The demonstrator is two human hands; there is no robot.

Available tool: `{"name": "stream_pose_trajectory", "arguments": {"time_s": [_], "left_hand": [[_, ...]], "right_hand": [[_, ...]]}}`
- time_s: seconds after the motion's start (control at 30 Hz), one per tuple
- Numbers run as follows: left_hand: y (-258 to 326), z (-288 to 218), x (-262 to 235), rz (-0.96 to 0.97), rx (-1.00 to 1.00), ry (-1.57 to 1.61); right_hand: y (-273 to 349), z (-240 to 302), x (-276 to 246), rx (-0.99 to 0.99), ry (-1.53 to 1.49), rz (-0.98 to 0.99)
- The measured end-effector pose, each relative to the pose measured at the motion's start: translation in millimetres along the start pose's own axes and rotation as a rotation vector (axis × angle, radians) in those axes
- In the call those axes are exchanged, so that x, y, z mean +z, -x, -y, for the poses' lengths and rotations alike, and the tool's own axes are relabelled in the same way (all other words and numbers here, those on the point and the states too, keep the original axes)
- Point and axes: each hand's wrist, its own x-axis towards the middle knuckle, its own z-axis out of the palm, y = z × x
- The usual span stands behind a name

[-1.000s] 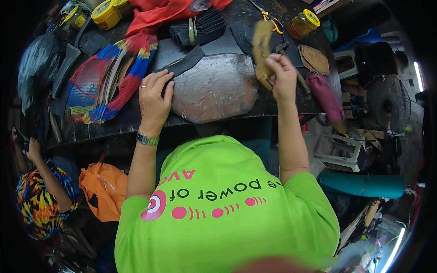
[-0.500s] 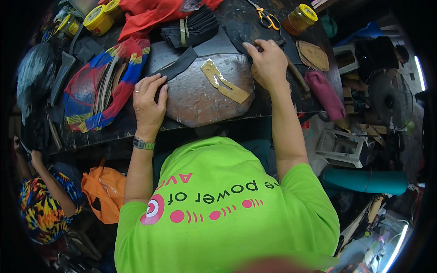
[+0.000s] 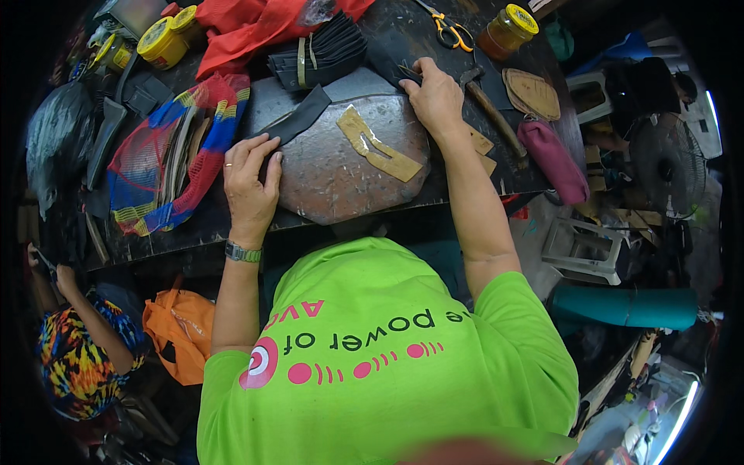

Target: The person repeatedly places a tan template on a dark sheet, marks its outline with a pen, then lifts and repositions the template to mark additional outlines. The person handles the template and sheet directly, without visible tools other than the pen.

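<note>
The tan leather strip point(image 3: 380, 147) lies flat on the round stone slab point(image 3: 325, 186) between both hands, the left hand point(image 3: 249, 182) pinching a black strip point(image 3: 298, 120), the right hand point(image 3: 435, 97) closed on a dark piece to steady it.

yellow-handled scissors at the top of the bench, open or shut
Shut, it seems: the scissors lie flat with both yellow handle loops close together; the blades are too small to see clearly.
</note>
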Motion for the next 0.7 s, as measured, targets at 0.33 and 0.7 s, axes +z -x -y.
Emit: {"name": "stream_pose_trajectory", "arguments": {"time_s": [0.33, 0.7], "left_hand": [[-2, 1, 1, -0.017, 0.032, 0.001], [1, 4, 0, -0.012, 0.046, -0.023]], "right_hand": [[-83, -49, 12, 0.048, -0.12, 0.067], [-33, -43, -36, -0.204, -0.061, -0.042]]}}
